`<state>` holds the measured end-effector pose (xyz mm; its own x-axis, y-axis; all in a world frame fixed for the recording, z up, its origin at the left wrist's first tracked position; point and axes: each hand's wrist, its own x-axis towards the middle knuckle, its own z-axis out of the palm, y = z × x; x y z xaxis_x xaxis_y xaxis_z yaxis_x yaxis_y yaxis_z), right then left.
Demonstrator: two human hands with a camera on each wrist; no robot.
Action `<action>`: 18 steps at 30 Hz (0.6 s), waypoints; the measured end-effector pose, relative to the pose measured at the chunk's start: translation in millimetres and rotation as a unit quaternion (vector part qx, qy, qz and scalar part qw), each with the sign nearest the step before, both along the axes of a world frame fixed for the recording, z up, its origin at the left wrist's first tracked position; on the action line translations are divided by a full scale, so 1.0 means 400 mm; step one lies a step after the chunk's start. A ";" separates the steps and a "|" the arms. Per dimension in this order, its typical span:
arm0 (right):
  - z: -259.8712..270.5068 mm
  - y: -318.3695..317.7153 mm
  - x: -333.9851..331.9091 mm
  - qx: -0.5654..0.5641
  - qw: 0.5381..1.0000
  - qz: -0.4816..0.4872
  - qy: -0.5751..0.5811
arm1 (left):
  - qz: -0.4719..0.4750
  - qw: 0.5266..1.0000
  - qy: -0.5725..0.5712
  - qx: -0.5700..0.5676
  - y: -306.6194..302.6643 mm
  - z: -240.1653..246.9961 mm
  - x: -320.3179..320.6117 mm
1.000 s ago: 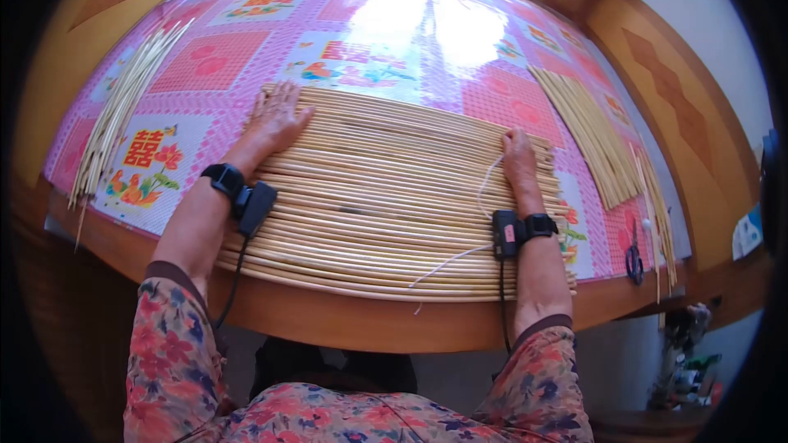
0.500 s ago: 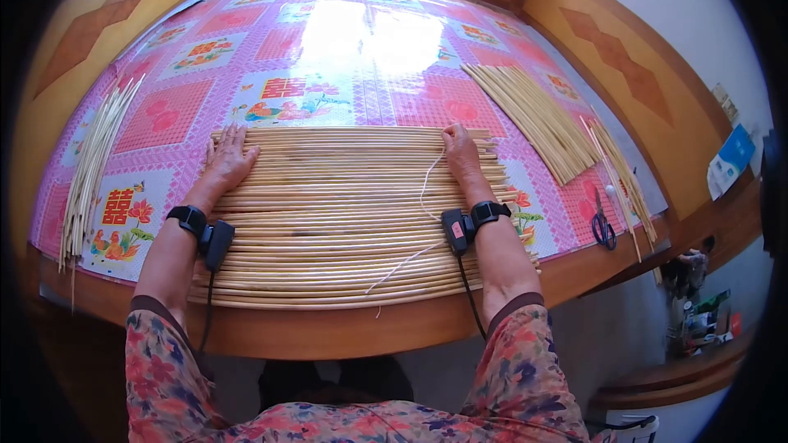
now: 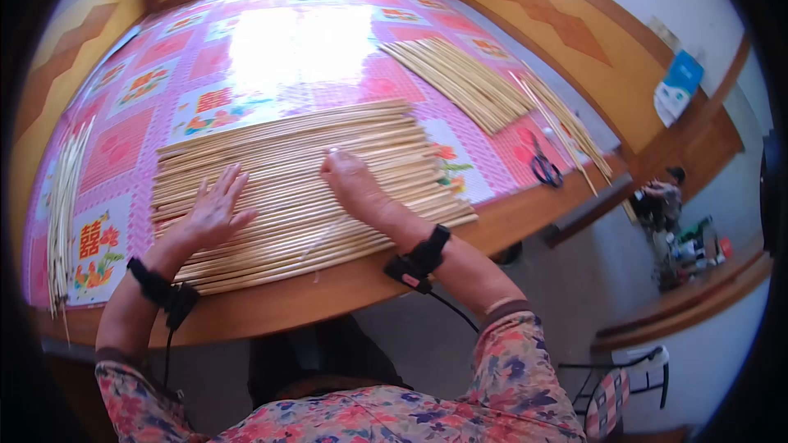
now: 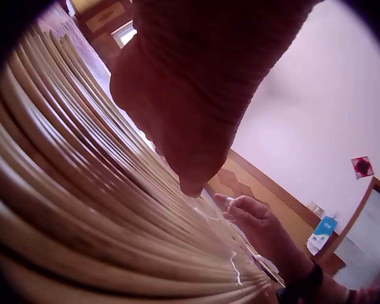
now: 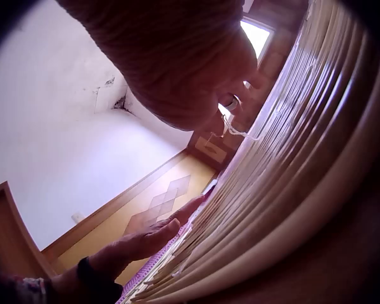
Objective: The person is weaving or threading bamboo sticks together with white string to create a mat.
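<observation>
A wide mat of thin wooden sticks point(image 3: 287, 156), lying side by side, sits at the table's near edge in the head view. Over its left part my left hand point(image 3: 215, 215) lies flat with fingers spread. My right hand point(image 3: 353, 182) is at the middle of the mat, its fingers curled and pinching a white string. In the right wrist view the string point(image 5: 235, 132) runs from those fingers down to the sticks. Another stretch of string point(image 4: 235, 269) trails over the mat in the left wrist view.
Thin pale sticks point(image 3: 66, 213) lie at the table's left edge. Back right is a flat bundle of sticks point(image 3: 460, 82), with more loose sticks point(image 3: 566, 123) beside it. Scissors point(image 3: 545, 164) lie near the right edge. A chair point(image 3: 611, 394) stands on the floor to the right.
Both hands have come from the mat's far edge back toward its middle, the right one also moving leftward. The head view has turned to the right. The mat now appears slanted.
</observation>
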<state>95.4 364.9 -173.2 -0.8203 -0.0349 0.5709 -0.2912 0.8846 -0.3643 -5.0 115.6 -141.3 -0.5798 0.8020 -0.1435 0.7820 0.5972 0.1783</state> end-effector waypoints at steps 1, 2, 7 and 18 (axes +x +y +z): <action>-0.041 -0.015 0.011 0.014 0.998 -0.023 0.059 | -0.010 1.000 0.002 -0.008 -0.009 -0.016 0.038; -0.022 -0.027 0.042 0.000 0.999 -0.026 -0.025 | -0.024 1.000 -0.001 -0.010 -0.024 -0.034 0.071; -0.085 -0.023 0.098 0.011 0.995 -0.068 -0.066 | 0.011 0.999 0.033 0.038 -0.040 -0.040 0.137; -0.073 0.037 0.012 0.014 0.987 -0.108 -0.121 | 0.002 0.999 0.027 0.035 0.031 -0.059 0.038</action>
